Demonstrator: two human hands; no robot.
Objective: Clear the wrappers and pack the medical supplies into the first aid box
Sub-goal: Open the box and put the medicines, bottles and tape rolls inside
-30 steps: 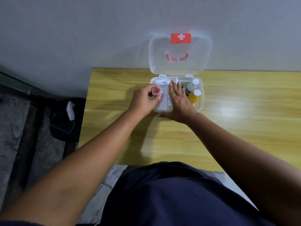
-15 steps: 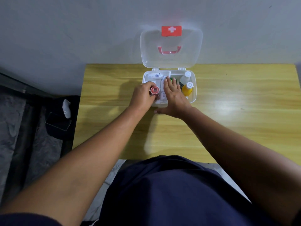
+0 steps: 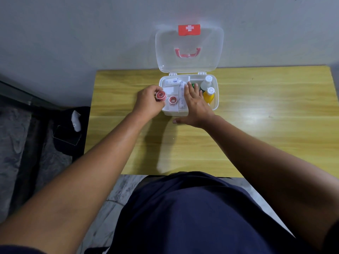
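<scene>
The white first aid box [image 3: 216, 99] stands open at the back of the wooden table [image 3: 256, 125], its clear lid [image 3: 189, 50] upright against the wall. Inside lie white packets [image 3: 171, 82], a long wrapped strip [image 3: 182, 96], a white-capped bottle [image 3: 207, 82], a yellow bottle [image 3: 209, 95] and a red tape roll [image 3: 172, 100]. My left hand [image 3: 149, 102] grips a second red tape roll [image 3: 161, 95] at the box's left rim. My right hand [image 3: 195, 105] lies flat, fingers spread, over the box's middle, touching the contents.
A grey wall rises right behind the table. Left of the table, on the floor, lies a dark bag [image 3: 71, 129] with a white object [image 3: 76, 118] on it. My dark blue clothing [image 3: 192, 217] fills the bottom of the view.
One red tape roll now rests inside the box's left compartment. My left hand has drawn slightly left to the rim with another roll. My right hand has stayed over the box.
</scene>
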